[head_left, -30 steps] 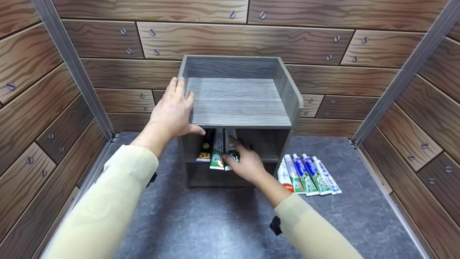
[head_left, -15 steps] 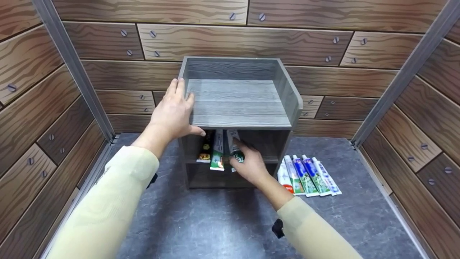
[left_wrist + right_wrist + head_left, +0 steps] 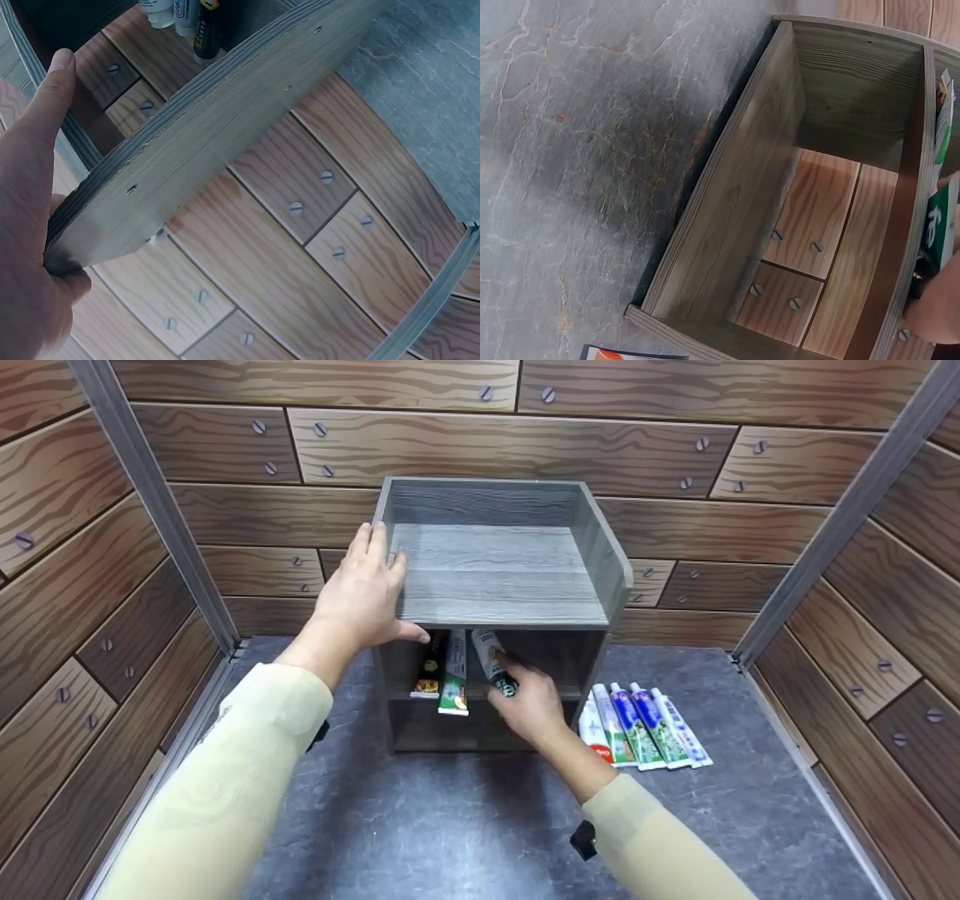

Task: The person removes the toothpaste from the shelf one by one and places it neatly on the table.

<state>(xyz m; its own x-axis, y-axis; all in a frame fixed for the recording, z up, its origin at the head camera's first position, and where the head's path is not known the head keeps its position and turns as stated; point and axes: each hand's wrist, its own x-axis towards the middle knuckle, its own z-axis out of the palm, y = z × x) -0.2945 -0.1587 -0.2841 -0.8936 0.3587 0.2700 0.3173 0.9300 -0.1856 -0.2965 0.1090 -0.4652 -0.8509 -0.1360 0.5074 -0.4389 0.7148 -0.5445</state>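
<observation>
My left hand (image 3: pixel 358 592) grips the left side panel of a small grey wooden shelf unit (image 3: pixel 480 562), fingers over the panel and thumb at the front. In the left wrist view the hand (image 3: pixel 34 172) wraps round the panel's edge. My right hand (image 3: pixel 534 701) pinches a white and dark green toothpaste tube (image 3: pixel 489 656) inside the upper compartment. This tube lies slanted, its near end partly hidden by the fingers. To its left rest a green and grey toothpaste tube (image 3: pixel 454 679) and a black and yellow tube (image 3: pixel 428 671), both with ends at the shelf's front edge.
On the floor right of the unit lies a row of several toothpaste tubes (image 3: pixel 649 724). The unit's lower compartment (image 3: pixel 450 733) opens under the middle shelf. Wood-patterned walls (image 3: pixel 247 517) enclose the grey floor (image 3: pixel 450 825) on three sides.
My right hand has shifted slightly right, and the tube it holds has turned from nearly straight to slanted, away from the neighbouring green tube. The left hand stays in place.
</observation>
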